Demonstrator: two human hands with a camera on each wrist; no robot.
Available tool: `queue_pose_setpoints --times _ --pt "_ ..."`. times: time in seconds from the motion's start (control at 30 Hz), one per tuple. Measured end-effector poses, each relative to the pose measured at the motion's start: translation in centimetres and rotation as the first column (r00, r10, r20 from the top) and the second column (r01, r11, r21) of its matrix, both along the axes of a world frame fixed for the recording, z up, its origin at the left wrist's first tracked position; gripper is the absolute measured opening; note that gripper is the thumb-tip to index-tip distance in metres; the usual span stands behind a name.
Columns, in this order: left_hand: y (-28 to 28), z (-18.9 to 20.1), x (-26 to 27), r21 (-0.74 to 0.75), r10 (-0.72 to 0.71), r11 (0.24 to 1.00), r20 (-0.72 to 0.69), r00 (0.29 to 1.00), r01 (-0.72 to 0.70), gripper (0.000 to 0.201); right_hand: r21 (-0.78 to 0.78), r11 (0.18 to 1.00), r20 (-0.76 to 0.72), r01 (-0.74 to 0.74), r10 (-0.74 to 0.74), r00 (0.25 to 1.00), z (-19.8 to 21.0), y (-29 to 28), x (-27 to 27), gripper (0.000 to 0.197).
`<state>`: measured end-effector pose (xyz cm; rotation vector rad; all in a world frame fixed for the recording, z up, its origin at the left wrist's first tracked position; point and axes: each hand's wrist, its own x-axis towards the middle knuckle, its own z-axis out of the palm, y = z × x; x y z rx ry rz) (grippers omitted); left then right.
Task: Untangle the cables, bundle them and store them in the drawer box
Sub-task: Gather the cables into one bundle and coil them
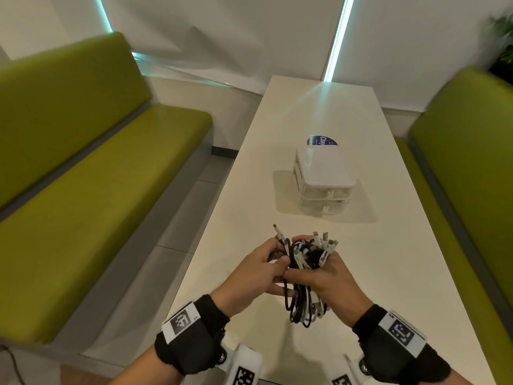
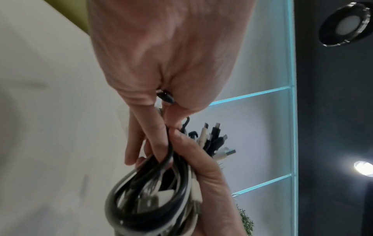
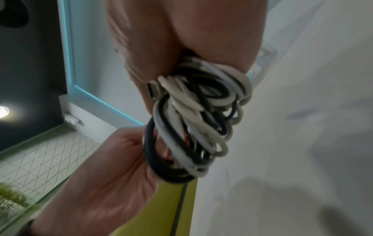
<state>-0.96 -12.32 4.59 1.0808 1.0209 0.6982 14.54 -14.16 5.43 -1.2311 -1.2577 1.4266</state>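
**Holding the cable bundle above the table, both hands engaged**

From the head view I see the right hand (image 1: 327,276) clenched around a bundle of black and white cables (image 1: 305,273), raised above the near end of the white table (image 1: 249,190). Connector ends fan out beyond the fingers; folded loops hang below the palm. The left hand (image 1: 258,270) meets the bundle from its own side, thumb and fingers pinching a black cable at the bundle's edge. The left wrist view shows a black strand (image 2: 170,153) running between those fingers. The drawer box (image 1: 323,180), white with two translucent drawers shut, stands farther along the table, well apart from the hands. Green benches (image 1: 97,162) flank the table
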Motion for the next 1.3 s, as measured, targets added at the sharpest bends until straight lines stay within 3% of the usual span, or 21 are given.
queue_pose_setpoints --times 0.17,0.3,0.43,0.5,0.57,0.63,0.67,0.73,0.8,0.9,0.97,1.03,1.13,1.17,1.23,1.3 --pt "0.3 -0.5 -0.4 -0.100 -0.007 0.995 0.050 0.999 0.012 0.011 -0.049 0.996 0.024 -0.071 0.072 0.997 -0.4 0.1 0.9 0.047" --pt "-0.1 -1.1 -0.2 -0.168 -0.019 0.985 0.094 0.995 0.035 0.020 -0.017 0.999 0.109 -0.038 0.040 0.993 -0.5 0.2 0.6 0.047" --pt "0.0 -1.5 -0.4 0.078 0.043 0.996 -0.146 0.988 -0.031 0.002 -0.056 0.998 0.123 -0.029 0.035 0.992 -0.7 0.0 0.5 0.043" --pt "0.3 -2.0 -0.6 0.156 0.173 0.976 -0.131 0.976 -0.152 0.027 -0.064 0.998 0.125 -0.024 0.032 0.992 -0.7 0.0 0.6 0.041" --pt "0.4 -2.8 -0.4 0.099 0.261 0.961 -0.022 0.965 -0.257 0.054 -0.054 0.999 0.096 -0.010 0.015 0.995 -0.5 0.1 0.7 0.042" --pt "-0.1 -3.0 0.3 -0.028 0.207 0.978 0.130 0.970 -0.206 0.071 -0.042 0.999 0.056 0.015 -0.012 0.998 -0.3 0.2 0.8 0.047" --pt "-0.3 -3.0 0.8 -0.097 0.147 0.987 0.214 0.966 -0.129 0.073 -0.035 0.999 0.031 0.018 -0.017 0.999 -0.3 0.2 0.7 0.049" --pt "-0.9 -2.4 1.8 -0.092 0.015 0.996 0.318 0.948 0.015 0.068 -0.016 0.999 0.019 0.028 -0.028 0.999 -0.3 0.1 0.3 0.050" --pt "-1.2 -2.1 2.8 -0.022 0.011 1.000 0.328 0.945 -0.004 0.080 0.021 0.998 0.024 0.066 -0.067 0.997 -0.8 0.1 0.1 0.044" --pt "-1.1 -1.7 4.2 -0.036 0.167 0.986 0.247 0.955 -0.163 0.103 0.054 0.996 0.041 0.073 -0.075 0.996 -0.7 0.1 -0.4 0.037" --pt "-0.9 -2.0 5.0 -0.050 0.261 0.965 0.227 0.938 -0.256 0.095 0.054 0.995 0.078 0.088 -0.092 0.993 -0.9 0.3 -0.4 0.045" --pt "-0.7 -2.0 5.3 -0.041 0.328 0.944 0.213 0.920 -0.327 0.092 0.074 0.987 0.077 0.143 -0.149 0.986 -1.2 0.4 -0.6 0.041" --pt "-0.7 -0.8 6.0 -0.023 0.341 0.939 0.176 0.924 -0.342 0.120 0.050 0.977 0.040 0.205 -0.207 0.977 -2.6 0.6 -0.7 0.050" --pt "-0.7 -0.6 6.5 -0.016 0.357 0.933 0.171 0.918 -0.359 0.120 0.040 0.973 0.047 0.228 -0.230 0.972 -2.8 0.7 -0.9 0.049" --pt "-0.7 -0.4 7.1 -0.027 0.395 0.917 0.182 0.901 -0.397 0.102 0.019 0.977 -0.003 0.212 -0.212 0.977 -2.9 1.1 -1.3 0.039" --pt "-0.6 -0.7 7.0 -0.051 0.424 0.905 0.184 0.887 -0.422 0.083 -0.003 0.986 0.072 0.164 -0.163 0.984 -2.9 1.1 -1.4 0.045"
